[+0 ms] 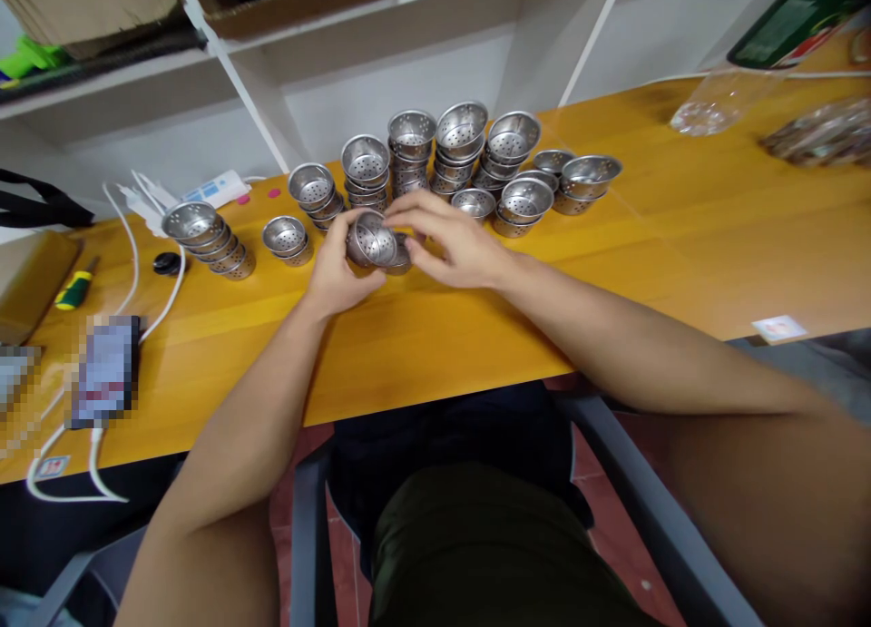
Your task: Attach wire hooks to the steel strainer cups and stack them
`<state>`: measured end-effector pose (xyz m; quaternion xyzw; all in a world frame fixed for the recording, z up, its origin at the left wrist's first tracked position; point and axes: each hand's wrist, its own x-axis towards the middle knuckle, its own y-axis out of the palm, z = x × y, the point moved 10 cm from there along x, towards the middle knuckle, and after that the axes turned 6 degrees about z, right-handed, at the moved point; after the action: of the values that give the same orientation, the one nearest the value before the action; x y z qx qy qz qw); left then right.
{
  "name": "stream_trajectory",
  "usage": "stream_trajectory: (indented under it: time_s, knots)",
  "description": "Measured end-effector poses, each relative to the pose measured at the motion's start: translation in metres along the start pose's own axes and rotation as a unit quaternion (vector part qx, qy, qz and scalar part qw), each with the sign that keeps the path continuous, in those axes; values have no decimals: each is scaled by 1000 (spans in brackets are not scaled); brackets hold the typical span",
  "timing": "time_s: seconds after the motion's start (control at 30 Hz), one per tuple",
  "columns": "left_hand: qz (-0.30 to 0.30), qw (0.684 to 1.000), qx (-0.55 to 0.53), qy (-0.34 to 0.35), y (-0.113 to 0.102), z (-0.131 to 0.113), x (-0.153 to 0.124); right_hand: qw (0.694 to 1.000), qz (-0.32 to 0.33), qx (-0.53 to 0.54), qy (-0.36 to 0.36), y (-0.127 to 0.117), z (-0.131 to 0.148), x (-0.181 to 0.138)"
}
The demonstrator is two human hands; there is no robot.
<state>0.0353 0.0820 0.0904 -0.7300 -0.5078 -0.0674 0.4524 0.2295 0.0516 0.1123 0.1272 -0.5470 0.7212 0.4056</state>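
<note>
My left hand (340, 269) is wrapped round a small perforated metal cup (371, 239), tilted so that its mouth faces me. My right hand (453, 241) reaches in from the right, fingers stretched and thumb apart, with the fingertips at the held cup's upper right rim. Whether they touch it I cannot tell. Part of another perforated cup (400, 257) shows just behind and below the held one, near my right thumb. Behind my hands stand stacks of the same cups, among them a tall stack (412, 146) and a short stack (286, 239) left of my left hand.
A leaning cup stack (210, 241), a black round cap (167, 263), white cables, a power strip (218, 190), a phone (105, 371) and a screwdriver (76, 287) lie left on the wooden table (422, 337). A plastic bottle (741, 78) and a bag (823, 135) are far right.
</note>
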Motion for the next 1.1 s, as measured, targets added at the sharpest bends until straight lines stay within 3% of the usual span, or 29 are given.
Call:
stream_trajectory:
  time_s: [0.1,0.2,0.47,0.67,0.83,0.93,1.0,1.1]
  knots:
    - [31,999,3,27,8,-15,-1,994,78,13,-70,17,27,3]
    - [40,998,20,45,10,-19,-3,992,98,31,-68,20,32,4]
    - [64,995,52,60,14,-20,-3,994,46,98,-33,5,27,9]
    - [51,995,19,82,19,-27,-2,990,-40,133,-13,-2,24,9]
    - [28,996,-16,87,20,-11,-3,967,-84,233,57,-10,1,11]
    - [-14,998,0,63,11,10,-3,955,-96,269,77,-30,-15,6]
    - [-46,999,5,28,3,26,-4,969,-68,221,88,-45,-24,0]
    - [-51,998,-29,-13,4,42,-4,986,78,83,120,-42,-41,-12]
